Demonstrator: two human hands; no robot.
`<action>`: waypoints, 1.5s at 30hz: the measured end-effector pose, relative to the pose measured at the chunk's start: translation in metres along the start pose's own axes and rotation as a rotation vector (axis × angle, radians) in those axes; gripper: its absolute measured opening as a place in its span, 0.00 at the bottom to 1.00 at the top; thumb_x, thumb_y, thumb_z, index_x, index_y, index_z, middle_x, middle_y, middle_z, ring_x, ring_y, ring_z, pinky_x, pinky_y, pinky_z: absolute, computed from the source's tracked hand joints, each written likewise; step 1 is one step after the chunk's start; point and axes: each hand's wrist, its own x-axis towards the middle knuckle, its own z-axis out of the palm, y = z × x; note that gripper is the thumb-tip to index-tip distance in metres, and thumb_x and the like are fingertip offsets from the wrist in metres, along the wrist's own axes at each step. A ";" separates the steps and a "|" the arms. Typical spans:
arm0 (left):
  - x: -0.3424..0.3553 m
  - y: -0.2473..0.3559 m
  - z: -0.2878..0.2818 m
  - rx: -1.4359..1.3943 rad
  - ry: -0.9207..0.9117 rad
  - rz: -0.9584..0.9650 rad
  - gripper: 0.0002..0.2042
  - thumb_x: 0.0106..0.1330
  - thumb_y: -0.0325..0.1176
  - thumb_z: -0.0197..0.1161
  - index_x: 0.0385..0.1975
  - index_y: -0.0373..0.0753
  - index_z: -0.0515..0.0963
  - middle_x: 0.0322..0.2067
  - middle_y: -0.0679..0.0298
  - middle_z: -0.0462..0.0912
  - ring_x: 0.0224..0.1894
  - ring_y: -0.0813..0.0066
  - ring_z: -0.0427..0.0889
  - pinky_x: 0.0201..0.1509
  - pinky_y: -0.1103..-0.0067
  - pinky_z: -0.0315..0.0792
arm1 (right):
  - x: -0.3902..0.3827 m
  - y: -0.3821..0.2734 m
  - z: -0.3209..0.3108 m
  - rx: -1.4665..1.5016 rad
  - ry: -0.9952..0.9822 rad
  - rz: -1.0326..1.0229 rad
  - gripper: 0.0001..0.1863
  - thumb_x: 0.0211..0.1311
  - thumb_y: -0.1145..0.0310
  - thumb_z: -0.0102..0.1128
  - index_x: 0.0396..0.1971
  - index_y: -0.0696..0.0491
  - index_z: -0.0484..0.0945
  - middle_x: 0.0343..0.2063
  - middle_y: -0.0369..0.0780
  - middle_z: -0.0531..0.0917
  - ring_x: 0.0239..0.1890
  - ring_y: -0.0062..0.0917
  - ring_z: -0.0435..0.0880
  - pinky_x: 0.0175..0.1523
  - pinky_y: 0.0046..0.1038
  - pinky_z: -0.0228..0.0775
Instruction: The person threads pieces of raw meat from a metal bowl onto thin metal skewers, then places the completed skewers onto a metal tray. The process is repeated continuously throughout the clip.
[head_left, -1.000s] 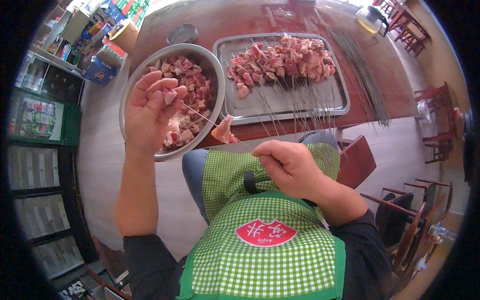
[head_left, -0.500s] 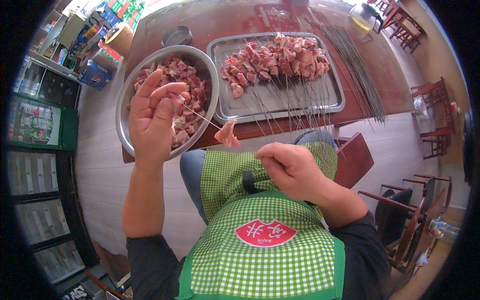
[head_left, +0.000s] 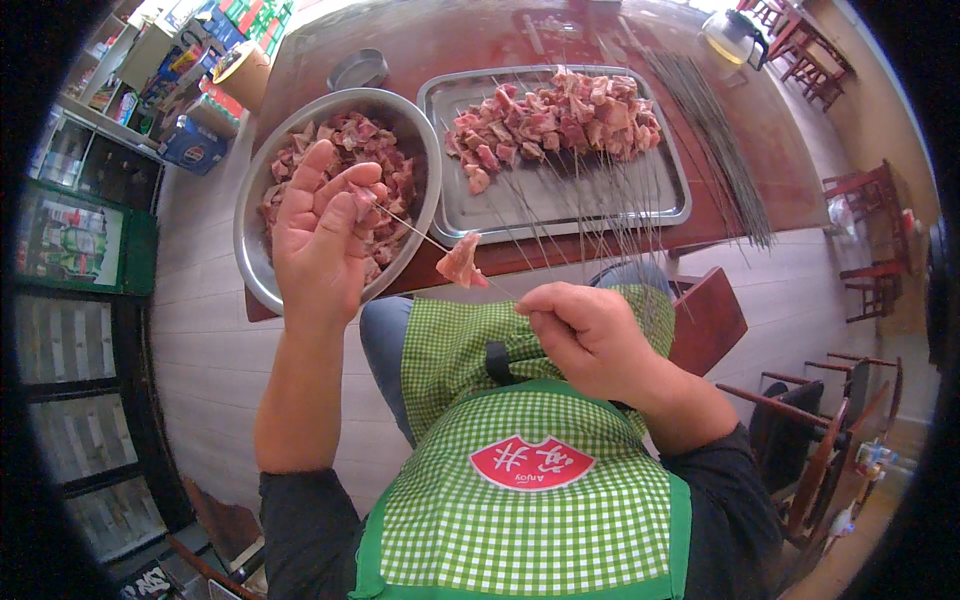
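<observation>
A thin metal skewer (head_left: 418, 231) runs between my two hands. My right hand (head_left: 590, 330) is closed around its near end, in front of the apron. One piece of raw meat (head_left: 460, 262) is threaded midway along it. At the skewer's far end, my left hand (head_left: 325, 225) pinches another small meat chunk (head_left: 366, 198), where the tip meets it. That hand is raised over a steel bowl (head_left: 428, 215) of raw meat chunks (head_left: 355, 135). Right of the bowl, a metal tray (head_left: 480, 222) carries several loaded meat skewers (head_left: 575, 115), their bare ends pointing toward me.
A bundle of bare skewers (head_left: 710, 145) lies at the right of the red table (head_left: 790, 180). Behind the bowl is a small round dish (head_left: 357, 70); a glass pot (head_left: 733, 38) stands at the far right. Wooden chairs (head_left: 830, 430) are at right, a glass-door fridge (head_left: 80, 240) at left.
My left hand has shifted slightly right, with the meat chunk in its fingers. The skewer and its threaded piece have moved a little right too. My right hand keeps its grip.
</observation>
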 end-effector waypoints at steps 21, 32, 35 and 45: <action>0.000 0.016 -0.008 0.157 -0.160 0.035 0.28 0.74 0.24 0.56 0.73 0.34 0.57 0.51 0.50 0.82 0.51 0.75 0.82 0.59 0.80 0.75 | 0.000 0.000 -0.002 -0.076 -0.030 -0.027 0.07 0.65 0.74 0.58 0.40 0.59 0.81 0.30 0.49 0.83 0.33 0.44 0.85 0.38 0.37 0.77; -0.005 0.012 -0.005 0.192 -0.161 0.044 0.29 0.73 0.23 0.58 0.72 0.34 0.58 0.50 0.52 0.83 0.52 0.74 0.82 0.57 0.81 0.76 | -0.002 0.000 -0.002 -0.077 -0.045 -0.044 0.08 0.65 0.74 0.58 0.42 0.58 0.80 0.31 0.48 0.83 0.34 0.44 0.85 0.39 0.37 0.77; -0.006 0.011 -0.003 0.222 -0.173 0.039 0.29 0.73 0.23 0.59 0.72 0.34 0.58 0.50 0.52 0.83 0.51 0.74 0.82 0.56 0.81 0.77 | -0.002 0.001 -0.002 -0.064 -0.043 -0.027 0.08 0.65 0.74 0.58 0.41 0.58 0.80 0.31 0.48 0.83 0.34 0.44 0.85 0.39 0.36 0.77; -0.031 -0.019 0.019 -0.176 0.016 -0.053 0.28 0.73 0.23 0.58 0.72 0.35 0.59 0.51 0.51 0.82 0.48 0.74 0.84 0.55 0.78 0.79 | -0.003 0.000 0.009 -0.019 0.014 -0.013 0.08 0.65 0.75 0.58 0.42 0.58 0.80 0.31 0.47 0.84 0.32 0.40 0.85 0.37 0.34 0.76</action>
